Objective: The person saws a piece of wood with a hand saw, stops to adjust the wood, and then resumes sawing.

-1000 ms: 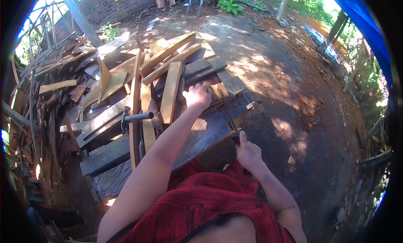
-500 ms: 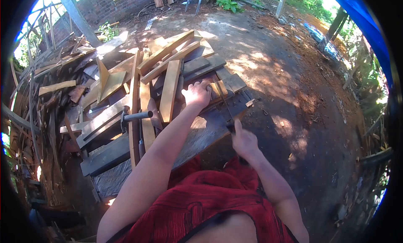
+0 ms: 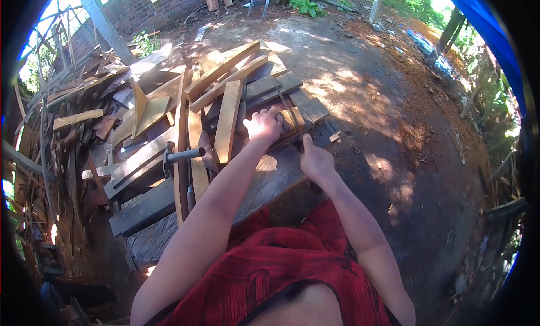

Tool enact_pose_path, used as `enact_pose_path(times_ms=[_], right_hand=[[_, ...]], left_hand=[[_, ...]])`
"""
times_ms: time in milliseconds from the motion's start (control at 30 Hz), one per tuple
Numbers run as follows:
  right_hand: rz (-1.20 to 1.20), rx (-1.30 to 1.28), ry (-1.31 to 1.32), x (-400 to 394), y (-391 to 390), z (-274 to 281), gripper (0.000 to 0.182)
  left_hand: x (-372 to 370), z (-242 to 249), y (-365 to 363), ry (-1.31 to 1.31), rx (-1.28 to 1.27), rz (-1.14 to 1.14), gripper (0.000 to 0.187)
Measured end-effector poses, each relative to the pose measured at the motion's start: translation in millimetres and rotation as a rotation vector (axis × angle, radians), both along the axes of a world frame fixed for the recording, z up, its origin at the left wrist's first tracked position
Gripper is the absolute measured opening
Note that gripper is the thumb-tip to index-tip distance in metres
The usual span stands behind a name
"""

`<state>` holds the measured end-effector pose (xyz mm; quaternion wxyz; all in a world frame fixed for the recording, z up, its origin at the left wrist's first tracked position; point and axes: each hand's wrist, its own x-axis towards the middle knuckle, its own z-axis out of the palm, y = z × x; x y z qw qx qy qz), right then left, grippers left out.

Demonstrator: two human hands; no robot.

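My left hand [image 3: 263, 125] grips a short wooden block [image 3: 287, 120] at the near right of the workbench, its fingers bent over the block's left end. A handsaw is in my right hand [image 3: 316, 162], which is closed round the dark handle. Its narrow saw blade [image 3: 284, 101] lies across the block, just right of my left fingers, and points away from me. Whether the teeth sit in a cut is too small to tell. A pale board [image 3: 228, 123] lies left of my left hand.
Loose boards [image 3: 225, 70] pile over the workbench [image 3: 264, 186]. A hammer [image 3: 185, 155] rests across them on the left. Scrap wood [image 3: 67, 174] heaps up beyond the bench's left side. Dirt ground [image 3: 405, 174] with scattered chips stretches to the right.
My right hand has pushed the saw forward and slightly left, so more blade shows beyond the block. My left hand and the block stay in place.
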<state>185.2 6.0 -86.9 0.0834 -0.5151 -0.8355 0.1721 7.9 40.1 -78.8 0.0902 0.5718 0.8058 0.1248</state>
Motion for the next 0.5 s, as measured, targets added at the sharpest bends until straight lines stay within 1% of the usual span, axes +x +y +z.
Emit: enact_pose_path(times_ms=[67,133,233,333,400,500], right_hand=[[-0.003,0.005,-0.035,29,-38,-4,0.051],[-0.037,-0.066,-0.066,50,-72,-2,0.050],[-0.033,-0.098,-0.045,53,-72,7,0.049],[0.005,-0.034,-0.032,17,-23,5,0.047],[-0.012,0.048,0.023,-9,11,-7,0.042],[-0.018,0.023,0.016,-22,21,0,0.042]], left_hand=[[-1,-1,0,0.015,-0.010,-0.013,0.031],[-2,-4,3,0.002,0.001,-0.011,0.031],[-2,-7,2,-0.012,0.010,-0.014,0.031],[-1,-6,2,-0.004,0.024,-0.014,0.031],[0,-6,2,0.009,0.031,-0.001,0.031],[-2,-6,0,-0.010,0.016,0.002,0.031]])
